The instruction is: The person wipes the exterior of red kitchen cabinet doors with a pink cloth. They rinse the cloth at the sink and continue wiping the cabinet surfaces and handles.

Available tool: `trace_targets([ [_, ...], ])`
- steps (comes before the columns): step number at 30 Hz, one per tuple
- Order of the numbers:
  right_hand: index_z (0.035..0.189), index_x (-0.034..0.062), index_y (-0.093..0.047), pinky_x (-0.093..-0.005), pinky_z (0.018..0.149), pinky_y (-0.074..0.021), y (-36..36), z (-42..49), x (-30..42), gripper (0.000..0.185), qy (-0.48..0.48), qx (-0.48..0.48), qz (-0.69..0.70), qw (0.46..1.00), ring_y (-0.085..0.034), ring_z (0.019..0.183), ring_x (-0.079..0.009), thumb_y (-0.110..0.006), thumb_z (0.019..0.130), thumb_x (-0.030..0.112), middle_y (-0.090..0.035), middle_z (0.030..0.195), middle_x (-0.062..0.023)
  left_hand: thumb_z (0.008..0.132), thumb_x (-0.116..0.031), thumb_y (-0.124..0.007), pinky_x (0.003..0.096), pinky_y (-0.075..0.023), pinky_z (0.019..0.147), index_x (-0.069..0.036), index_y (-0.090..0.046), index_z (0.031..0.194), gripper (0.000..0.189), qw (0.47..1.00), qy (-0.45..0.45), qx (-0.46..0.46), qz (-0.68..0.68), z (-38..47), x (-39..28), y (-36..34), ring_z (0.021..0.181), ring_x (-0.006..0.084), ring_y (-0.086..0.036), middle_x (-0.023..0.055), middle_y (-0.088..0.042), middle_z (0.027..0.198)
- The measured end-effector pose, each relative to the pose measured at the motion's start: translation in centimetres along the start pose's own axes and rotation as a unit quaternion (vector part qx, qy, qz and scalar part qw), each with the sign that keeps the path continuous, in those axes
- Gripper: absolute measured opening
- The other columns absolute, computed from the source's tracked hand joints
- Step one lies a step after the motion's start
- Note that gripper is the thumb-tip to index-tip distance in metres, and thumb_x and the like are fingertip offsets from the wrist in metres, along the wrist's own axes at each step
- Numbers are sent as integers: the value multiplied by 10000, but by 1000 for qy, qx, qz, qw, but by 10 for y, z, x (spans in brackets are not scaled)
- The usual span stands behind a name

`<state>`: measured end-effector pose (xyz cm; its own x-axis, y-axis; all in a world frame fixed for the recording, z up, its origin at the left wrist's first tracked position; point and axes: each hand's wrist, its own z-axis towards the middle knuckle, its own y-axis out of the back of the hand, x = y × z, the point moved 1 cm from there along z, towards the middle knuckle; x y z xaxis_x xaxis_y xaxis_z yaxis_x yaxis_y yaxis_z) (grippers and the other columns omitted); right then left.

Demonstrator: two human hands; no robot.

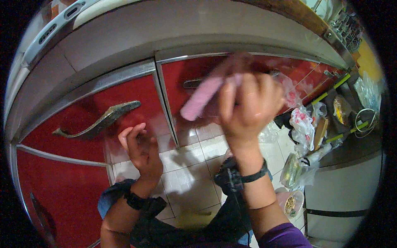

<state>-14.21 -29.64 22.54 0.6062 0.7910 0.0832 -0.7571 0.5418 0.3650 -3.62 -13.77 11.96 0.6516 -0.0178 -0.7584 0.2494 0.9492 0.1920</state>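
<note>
A pink cloth [203,97], blurred by motion, hangs from my right hand [251,102], whose fingers are closed around it. That hand is held up before a red cabinet door [176,73] with a metal frame; the cloth covers part of the door's handle [193,83]. My left hand [142,148] holds nothing, its fingers loosely bent and apart. It hovers in front of the left red door [93,93], below and to the right of a curved, worn metal handle [102,119]. Whether the cloth touches the door cannot be told.
Plastic bags [302,127] and a bag of greens [291,170] sit at the right, near a bin [290,203] holding scraps. White floor tiles [186,158] lie below. Above the doors runs a tiled counter front [108,37]. A dark shelf [350,148] stands at the right.
</note>
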Motion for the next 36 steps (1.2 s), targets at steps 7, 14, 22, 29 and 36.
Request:
trace_targets([
  [7,674,13,-523,-410,643,-359,2,13,-24,140,-52,-8,-7,999,-437,720,-310,-606,711,120,-440,697,-139,766,-26,-545,281,-392,810,-3,-483,1042,284,998,30,-12,-49,-1,1,-2,908,163,-431,90,-354,1056],
  [14,897,38,-601,-375,675,-363,-3,-1,29,235,9,9,114,993,-465,786,-277,-634,684,131,-505,831,-106,771,-77,-567,263,-398,792,-24,-489,1013,260,1000,2,-6,-10,-4,-1,1,905,162,-433,83,-355,1051],
  [22,984,73,-609,-355,656,-361,-9,-4,29,337,80,38,178,980,-489,791,-249,-571,650,92,-530,841,-64,769,-90,-564,264,-382,784,-32,-500,989,237,1000,-17,0,22,1,0,-3,904,160,-422,81,-363,1038],
  [29,854,43,-593,-390,728,-379,13,11,-12,190,-13,9,36,999,-472,788,-293,-586,665,58,-504,817,-115,757,-77,-554,280,-367,785,-43,-513,952,203,1000,1,10,5,1,-6,2,910,175,-407,85,-369,1008],
  [36,986,34,-609,-333,727,-421,10,23,11,326,134,-35,190,972,-533,819,-266,-643,662,17,-584,950,-114,727,-84,-559,337,-334,824,-44,-511,928,209,997,-47,12,59,5,1,0,919,247,-403,113,-404,958],
])
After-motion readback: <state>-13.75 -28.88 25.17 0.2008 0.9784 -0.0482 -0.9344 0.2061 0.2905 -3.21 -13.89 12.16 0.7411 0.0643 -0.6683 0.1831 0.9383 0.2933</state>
